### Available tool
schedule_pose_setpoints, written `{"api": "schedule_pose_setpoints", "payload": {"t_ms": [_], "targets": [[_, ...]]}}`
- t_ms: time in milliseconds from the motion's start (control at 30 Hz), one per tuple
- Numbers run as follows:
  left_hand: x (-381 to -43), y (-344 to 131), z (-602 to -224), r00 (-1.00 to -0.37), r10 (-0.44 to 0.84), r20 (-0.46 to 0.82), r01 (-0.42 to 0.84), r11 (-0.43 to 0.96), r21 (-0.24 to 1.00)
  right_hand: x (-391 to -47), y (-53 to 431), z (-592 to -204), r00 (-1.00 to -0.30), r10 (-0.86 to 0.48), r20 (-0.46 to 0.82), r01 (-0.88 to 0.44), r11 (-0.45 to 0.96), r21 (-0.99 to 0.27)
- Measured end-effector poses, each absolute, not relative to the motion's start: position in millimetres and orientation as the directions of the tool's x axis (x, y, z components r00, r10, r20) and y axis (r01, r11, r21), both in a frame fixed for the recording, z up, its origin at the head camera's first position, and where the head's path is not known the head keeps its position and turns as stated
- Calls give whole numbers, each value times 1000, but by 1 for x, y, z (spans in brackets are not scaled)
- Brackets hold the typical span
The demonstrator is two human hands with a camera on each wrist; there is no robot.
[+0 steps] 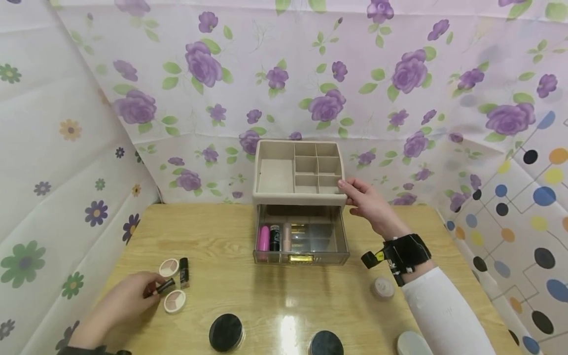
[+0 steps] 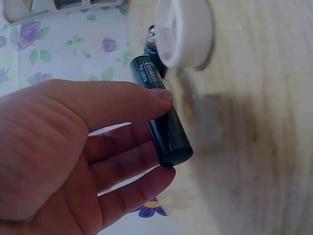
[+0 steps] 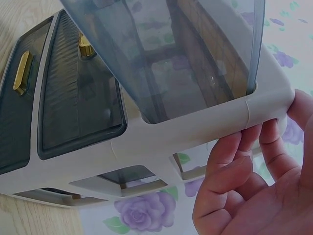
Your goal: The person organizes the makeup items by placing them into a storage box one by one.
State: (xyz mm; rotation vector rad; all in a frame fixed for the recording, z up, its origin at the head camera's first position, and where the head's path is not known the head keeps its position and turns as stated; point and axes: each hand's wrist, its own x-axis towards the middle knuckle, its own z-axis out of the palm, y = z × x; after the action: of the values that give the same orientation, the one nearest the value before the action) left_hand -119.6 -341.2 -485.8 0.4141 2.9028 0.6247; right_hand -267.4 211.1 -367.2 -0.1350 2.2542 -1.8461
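Head view is showing two black-lidded jars (image 1: 226,333) nearest, sitting on the wooden table (image 1: 222,231) to the right of the left fingers and closer to the person; a pale round container (image 1: 411,343) is sitting farther right, beside the white sleeve (image 1: 445,308). The left hand (image 1: 130,293) is pinching a dark tube (image 2: 168,125) between thumb and fingers, the lower fingers spreading apart. Two three-shade compacts (image 1: 175,301) are flanking those fingertips, and a black tube (image 1: 184,272) is resting just to their right. A small jar (image 1: 383,287) is resting nearer than the right fingers. The right hand (image 1: 368,202) is gripping the beige organizer (image 1: 299,198) by its right edge, thumb pressing its rim, other fingers curling against its side. Left of and below these fingers, a see-through drawer (image 1: 339,249) is standing pulled out, holding a pink tube (image 1: 264,239) and a pale tube (image 1: 287,237); gold-banded pieces (image 1: 298,229) are probably lying beside them, though reflections are blurring that part. Beyond the fingers, a purple-flowered cloth (image 1: 328,64) is hanging.
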Motion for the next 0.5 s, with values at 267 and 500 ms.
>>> {"api": "schedule_pose_setpoints", "payload": {"t_ms": [267, 500], "targets": [[-119, -329, -464, -945, 324, 50, 310, 834, 457, -268, 211, -370, -969, -222, -112, 67, 199, -978], [-126, -287, -426, -903, 415, 113, 393, 688, 611, -270, 213, -371, -969, -221, -111, 64, 207, -976]]}}
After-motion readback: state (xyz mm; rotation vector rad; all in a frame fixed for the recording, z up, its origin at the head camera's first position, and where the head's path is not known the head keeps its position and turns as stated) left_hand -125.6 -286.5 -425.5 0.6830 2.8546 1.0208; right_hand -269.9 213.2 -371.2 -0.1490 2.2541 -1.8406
